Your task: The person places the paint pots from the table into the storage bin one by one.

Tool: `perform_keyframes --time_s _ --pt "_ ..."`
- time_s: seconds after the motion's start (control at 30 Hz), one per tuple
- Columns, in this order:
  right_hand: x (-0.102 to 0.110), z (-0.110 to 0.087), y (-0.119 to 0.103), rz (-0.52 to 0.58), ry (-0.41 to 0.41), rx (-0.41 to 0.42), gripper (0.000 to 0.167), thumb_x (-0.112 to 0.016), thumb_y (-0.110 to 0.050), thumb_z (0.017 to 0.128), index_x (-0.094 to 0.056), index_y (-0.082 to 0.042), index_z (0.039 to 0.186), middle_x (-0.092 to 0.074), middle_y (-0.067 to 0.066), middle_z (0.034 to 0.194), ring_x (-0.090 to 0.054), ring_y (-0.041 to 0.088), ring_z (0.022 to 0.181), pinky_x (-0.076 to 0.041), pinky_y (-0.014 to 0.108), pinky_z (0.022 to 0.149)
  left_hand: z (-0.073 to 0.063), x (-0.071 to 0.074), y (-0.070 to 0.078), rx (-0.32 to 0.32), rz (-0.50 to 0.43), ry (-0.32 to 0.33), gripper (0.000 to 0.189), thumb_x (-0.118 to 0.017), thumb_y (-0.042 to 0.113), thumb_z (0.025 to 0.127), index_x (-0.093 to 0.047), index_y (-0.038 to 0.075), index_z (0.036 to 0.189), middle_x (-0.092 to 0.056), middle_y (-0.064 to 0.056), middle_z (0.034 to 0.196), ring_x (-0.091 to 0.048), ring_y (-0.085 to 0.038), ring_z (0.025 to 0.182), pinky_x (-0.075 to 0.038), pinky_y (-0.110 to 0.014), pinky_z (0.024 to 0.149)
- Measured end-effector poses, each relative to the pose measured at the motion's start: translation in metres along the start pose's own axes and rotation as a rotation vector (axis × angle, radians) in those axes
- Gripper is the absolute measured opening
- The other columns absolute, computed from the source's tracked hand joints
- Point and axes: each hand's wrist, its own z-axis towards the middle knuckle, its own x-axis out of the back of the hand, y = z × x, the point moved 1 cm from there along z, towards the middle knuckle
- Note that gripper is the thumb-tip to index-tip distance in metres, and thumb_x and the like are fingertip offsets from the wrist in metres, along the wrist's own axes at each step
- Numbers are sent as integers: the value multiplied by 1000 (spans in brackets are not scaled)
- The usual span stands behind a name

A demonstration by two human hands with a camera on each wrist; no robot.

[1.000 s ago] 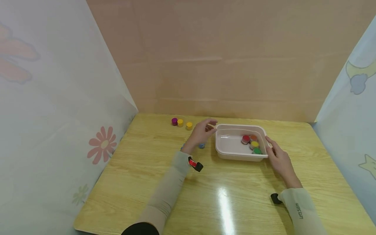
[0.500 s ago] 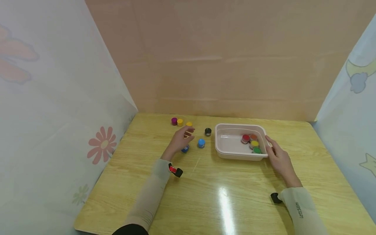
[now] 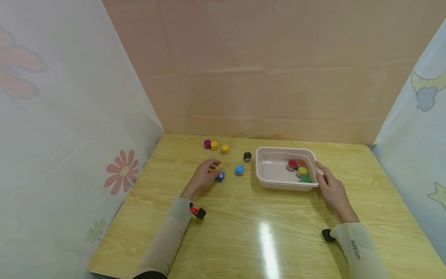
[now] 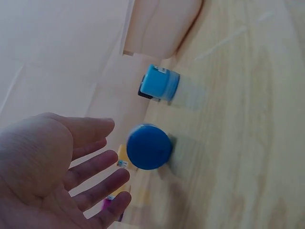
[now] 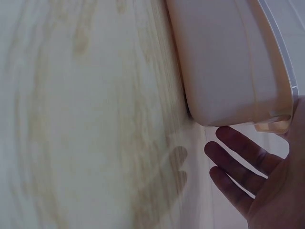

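My left hand [image 3: 204, 173] reaches just left of a small dark-blue-lidded jar [image 3: 220, 176], its fingers loosely spread. In the left wrist view a gap shows between those fingers and the dark blue lid [image 4: 149, 147]. Close by stands a light-blue-lidded jar [image 3: 239, 170]. My right hand [image 3: 332, 190] holds the right end of a pale pink plastic tub [image 3: 278, 185] at its rim. From the right wrist view, several of its fingers [image 5: 238, 164] spread below the tub's end; the thumb is hidden there. Inside the tub, red [image 3: 291, 165], orange [image 3: 301, 163], yellow [image 3: 302, 171] and green [image 3: 305, 179] lidded jars sit at the right.
A black-lidded jar [image 3: 247, 156] stands left of the tub. Farther back are a purple-lidded jar [image 3: 207, 144] and two yellow-orange-lidded jars [image 3: 214, 145]. A brown panel [image 3: 271, 77] rises behind the wooden table [image 3: 230, 236], with patterned white sheets on both sides.
My left hand has moved left and toward me, from beside the tub to the dark-blue-lidded jar, uncovering the black-lidded and light-blue-lidded jars. The right hand and tub have stayed put.
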Motion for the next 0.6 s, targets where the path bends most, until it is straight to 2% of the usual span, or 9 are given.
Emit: perform_keyframes --time_s 0.17,0.4,0.6 --pt "0 0 1 -4 5 -2 53 -34 -36 113 -35 -14 162 -46 8 79 -39 18 63 -32 32 59 0 -4 -8 27 29 -32 45 -69 26 102 -56 14 143 -61 -9 141 -61 -28 125 -52 -48 106" --pt "-1 0 2 11 -2 -2 53 -34 -37 113 -35 -15 162 -47 9 79 -39 18 63 -32 32 59 -2 -10 -9 -7 26 -59 43 -71 20 100 -59 9 140 -64 -11 136 -64 -28 117 -54 -47 103" --pt "-1 0 2 10 -2 4 53 -34 -37 113 -34 -16 162 -46 9 79 -39 18 62 -32 31 59 -3 -12 -7 -13 45 -62 36 -70 18 101 -63 10 135 -65 -9 133 -65 -25 113 -55 -45 101"
